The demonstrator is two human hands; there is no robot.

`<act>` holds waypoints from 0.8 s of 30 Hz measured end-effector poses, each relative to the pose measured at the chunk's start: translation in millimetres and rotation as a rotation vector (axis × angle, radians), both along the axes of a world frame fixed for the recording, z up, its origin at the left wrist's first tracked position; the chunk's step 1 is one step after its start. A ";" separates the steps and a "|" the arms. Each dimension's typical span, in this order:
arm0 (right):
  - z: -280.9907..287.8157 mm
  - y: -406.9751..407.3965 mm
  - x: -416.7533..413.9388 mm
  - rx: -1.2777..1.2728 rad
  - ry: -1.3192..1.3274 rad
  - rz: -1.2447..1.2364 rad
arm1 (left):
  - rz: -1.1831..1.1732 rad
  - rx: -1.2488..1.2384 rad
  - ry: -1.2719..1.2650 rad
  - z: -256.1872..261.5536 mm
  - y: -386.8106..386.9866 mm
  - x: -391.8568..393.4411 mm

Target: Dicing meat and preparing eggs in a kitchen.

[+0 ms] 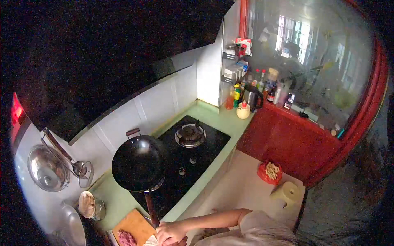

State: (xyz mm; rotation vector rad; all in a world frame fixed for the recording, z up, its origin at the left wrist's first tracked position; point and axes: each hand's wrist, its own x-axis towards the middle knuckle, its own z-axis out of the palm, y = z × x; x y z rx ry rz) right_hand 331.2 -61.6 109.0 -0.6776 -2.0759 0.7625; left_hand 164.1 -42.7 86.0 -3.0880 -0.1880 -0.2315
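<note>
At the bottom edge, my right hand [171, 232] is bent over the corner of a wooden cutting board [134, 222], its fingers curled downward. A pale, ridged piece of food [150, 241] lies by its fingertips; whether the hand grips it is unclear. Just below, a small part of my left hand [183, 241] shows, mostly cut off by the frame. Sliced raw meat [126, 238] sits on the board's left side. Close to my right knuckles is the end of the wooden handle [151, 207] of a black wok [140, 163], which rests on the left burner.
A black gas hob [209, 144] has a bare right burner [190, 135]. Left stand a jar [89, 205] and a hanging pot lid [48, 168]. Bottles and an electric kettle [251, 97] fill the back corner. A red bag of food [270, 172] lies lower right by a yellow stool [287, 192].
</note>
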 end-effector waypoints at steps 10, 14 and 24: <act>3.4 16.6 -4.1 -0.493 -0.047 0.159 | -0.143 -0.391 -0.156 4.5 1.4 8.0; 49.6 27.5 -1.1 -0.646 -0.309 0.035 | -0.493 0.324 0.042 63.6 10.9 7.3; 68.4 43.9 -14.2 -0.944 -0.146 0.255 | -0.425 0.275 -0.045 49.3 14.6 -22.9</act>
